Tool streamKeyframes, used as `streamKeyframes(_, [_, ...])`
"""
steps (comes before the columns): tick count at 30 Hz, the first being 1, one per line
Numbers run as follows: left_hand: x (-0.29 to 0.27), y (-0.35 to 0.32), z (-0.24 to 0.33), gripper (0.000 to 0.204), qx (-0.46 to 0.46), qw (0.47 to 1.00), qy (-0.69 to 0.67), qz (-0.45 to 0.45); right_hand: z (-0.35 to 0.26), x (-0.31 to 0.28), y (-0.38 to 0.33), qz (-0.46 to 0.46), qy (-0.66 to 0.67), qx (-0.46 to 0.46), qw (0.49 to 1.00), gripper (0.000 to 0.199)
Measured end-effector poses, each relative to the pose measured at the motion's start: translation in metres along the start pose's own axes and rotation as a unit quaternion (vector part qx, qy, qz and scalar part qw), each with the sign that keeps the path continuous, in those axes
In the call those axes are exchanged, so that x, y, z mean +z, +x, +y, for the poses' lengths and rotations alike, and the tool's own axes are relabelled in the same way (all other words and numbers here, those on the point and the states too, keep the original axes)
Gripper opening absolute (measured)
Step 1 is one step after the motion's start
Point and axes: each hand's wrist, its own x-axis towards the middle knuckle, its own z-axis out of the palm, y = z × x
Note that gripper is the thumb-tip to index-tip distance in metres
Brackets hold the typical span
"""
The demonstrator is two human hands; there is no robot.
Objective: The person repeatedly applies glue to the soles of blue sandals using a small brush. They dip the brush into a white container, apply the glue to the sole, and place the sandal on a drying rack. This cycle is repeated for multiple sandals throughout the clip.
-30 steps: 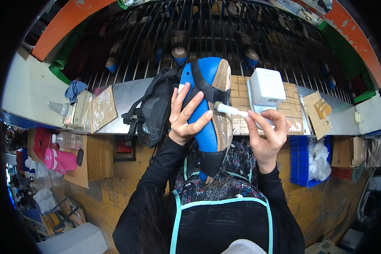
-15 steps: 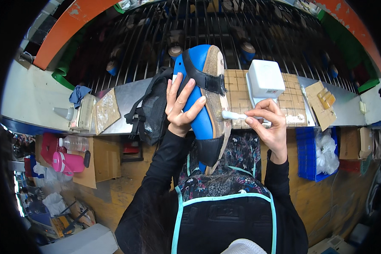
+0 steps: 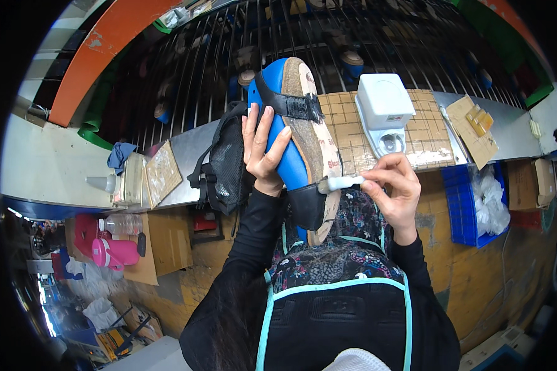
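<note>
My left hand grips a blue shoe last with a tan insole and black straps, held upright in front of me with the sole side facing right. My right hand pinches a small white brush, whose tip touches the lower edge of the insole near the black heel part. A black mesh shoe upper hangs just left of my left hand.
A white box-shaped dispenser sits on a checked cardboard mat on the metal bench. A blue crate with plastic bags stands to the right. A pink bottle and a clear bottle lie at the left. A barred rack holds more shoes behind.
The brush came away from the dispenser area and moved down-left to the insole's lower edge. The last has been raised and tilted closer to me.
</note>
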Motion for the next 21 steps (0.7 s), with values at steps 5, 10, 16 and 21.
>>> streamKeyframes(5, [0.005,-0.006,0.005,0.031,-0.043,0.998,0.039,0.01,0.0,0.011,-0.002,0.054,0.016,0.116,0.992,0.014])
streamKeyframes(10, [0.005,-0.015,0.0,0.039,-0.088,0.995,0.051,0.026,-0.019,0.007,-0.017,-0.016,0.12,0.197,0.973,0.014])
streamKeyframes(16, [0.002,-0.022,-0.005,0.04,-0.098,0.992,0.07,0.028,-0.022,0.019,-0.017,-0.017,0.071,0.153,0.986,0.016])
streamKeyframes(21, [0.0,-0.024,-0.006,0.038,-0.1,0.991,0.084,0.031,-0.016,0.027,-0.004,-0.008,0.023,0.12,0.993,0.015])
